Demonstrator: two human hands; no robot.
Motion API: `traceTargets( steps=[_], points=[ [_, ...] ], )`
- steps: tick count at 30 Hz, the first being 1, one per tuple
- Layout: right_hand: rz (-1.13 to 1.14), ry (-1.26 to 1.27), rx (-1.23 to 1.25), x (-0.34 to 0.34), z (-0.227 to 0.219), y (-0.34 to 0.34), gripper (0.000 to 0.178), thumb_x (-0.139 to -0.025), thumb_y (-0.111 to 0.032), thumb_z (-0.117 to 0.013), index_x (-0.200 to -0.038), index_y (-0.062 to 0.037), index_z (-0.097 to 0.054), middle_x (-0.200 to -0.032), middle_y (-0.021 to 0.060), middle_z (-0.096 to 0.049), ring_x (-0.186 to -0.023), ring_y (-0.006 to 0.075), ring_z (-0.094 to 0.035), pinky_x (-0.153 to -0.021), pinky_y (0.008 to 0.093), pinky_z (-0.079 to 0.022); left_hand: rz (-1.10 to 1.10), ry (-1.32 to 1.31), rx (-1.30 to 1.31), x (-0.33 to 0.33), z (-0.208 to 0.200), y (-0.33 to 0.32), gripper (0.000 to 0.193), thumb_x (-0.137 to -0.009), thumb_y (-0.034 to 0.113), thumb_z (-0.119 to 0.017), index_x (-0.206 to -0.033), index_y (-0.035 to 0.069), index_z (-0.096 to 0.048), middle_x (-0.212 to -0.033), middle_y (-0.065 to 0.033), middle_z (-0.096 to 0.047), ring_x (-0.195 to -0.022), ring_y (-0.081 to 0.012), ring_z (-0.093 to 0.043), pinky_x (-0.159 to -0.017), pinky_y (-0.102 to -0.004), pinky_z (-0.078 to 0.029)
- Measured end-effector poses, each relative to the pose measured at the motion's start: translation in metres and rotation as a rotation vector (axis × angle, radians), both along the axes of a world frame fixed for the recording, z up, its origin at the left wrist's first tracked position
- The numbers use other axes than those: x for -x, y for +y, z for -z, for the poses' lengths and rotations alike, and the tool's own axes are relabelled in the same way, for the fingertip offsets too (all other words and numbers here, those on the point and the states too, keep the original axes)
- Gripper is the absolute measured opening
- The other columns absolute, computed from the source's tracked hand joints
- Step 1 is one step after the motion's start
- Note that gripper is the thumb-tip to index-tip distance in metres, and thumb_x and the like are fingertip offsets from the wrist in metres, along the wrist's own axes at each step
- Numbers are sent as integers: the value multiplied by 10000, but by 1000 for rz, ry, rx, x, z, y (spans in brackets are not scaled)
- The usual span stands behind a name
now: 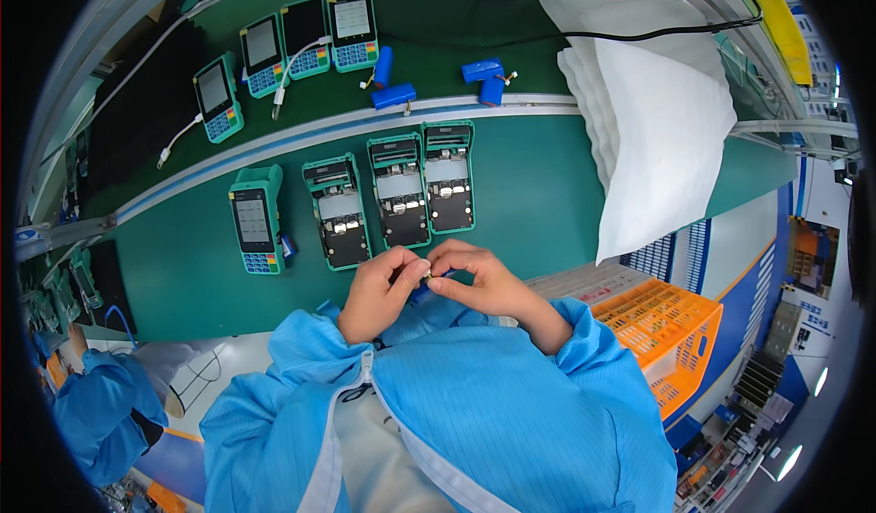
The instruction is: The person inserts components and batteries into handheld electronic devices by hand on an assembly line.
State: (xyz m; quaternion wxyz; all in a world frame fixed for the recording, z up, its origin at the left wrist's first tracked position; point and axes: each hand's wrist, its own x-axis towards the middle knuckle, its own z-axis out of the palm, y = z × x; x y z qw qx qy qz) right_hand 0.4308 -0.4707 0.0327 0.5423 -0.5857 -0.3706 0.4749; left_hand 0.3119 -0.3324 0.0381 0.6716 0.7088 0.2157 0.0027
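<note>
Close to my chest, at the table's near edge, both hands meet with their fingertips pinched. My left hand (pixel 381 289) is closed on a small pale-yellow connector (pixel 427 277). My right hand (pixel 484 285) is closed beside it; dark blue under its fingers looks like a battery pack, mostly hidden. Just beyond stand three opened payment terminals, the left one (pixel 337 212), the middle one (pixel 400 192) and the right one (pixel 449 177), with their inner boards showing. Left of them lies a closed green terminal (pixel 253 221) with screen and keypad up, a small blue piece (pixel 289 245) at its side.
Several finished-looking terminals (pixel 353 29) lie on the raised back shelf, with white cables (pixel 278 102). Blue batteries (pixel 394 96) are scattered there. White foam sheets (pixel 652 139) drape over the right side. An orange crate (pixel 671 330) stands at right; a blue-sleeved person (pixel 105 413) is at left.
</note>
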Motion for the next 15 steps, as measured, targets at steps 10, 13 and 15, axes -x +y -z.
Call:
traceTargets(
  steps=[10,13,15],
  points=[
    [233,-226,174,1,6,5,144,-797,-163,-568,-787,-19,-566,-726,90,-558,-662,206,-557,-597,296,-438,-221,214,669,-23,18,-2,247,-877,266,-502,-745,57,-514,-637,28,-457,-552,-28,-362,-476,-181,-302],
    [164,-106,226,-12,3,3,164,-819,-191,-555,-805,-29,-577,-697,56,-569,-621,144,-545,-563,268,-428,-194,188,669,-22,19,-2,231,-872,271,-509,-778,60,-516,-654,17,-479,-556,-46,-394,-498,-182,-328],
    [98,276,321,-18,3,-1,194,-838,-225,-547,-830,-36,-593,-710,12,-579,-655,55,-519,-561,220,-410,-132,120,575,-20,16,-1,194,-862,219,-528,-849,27,-553,-693,0,-535,-594,-50,-448,-536,-180,-371]
  ],
)
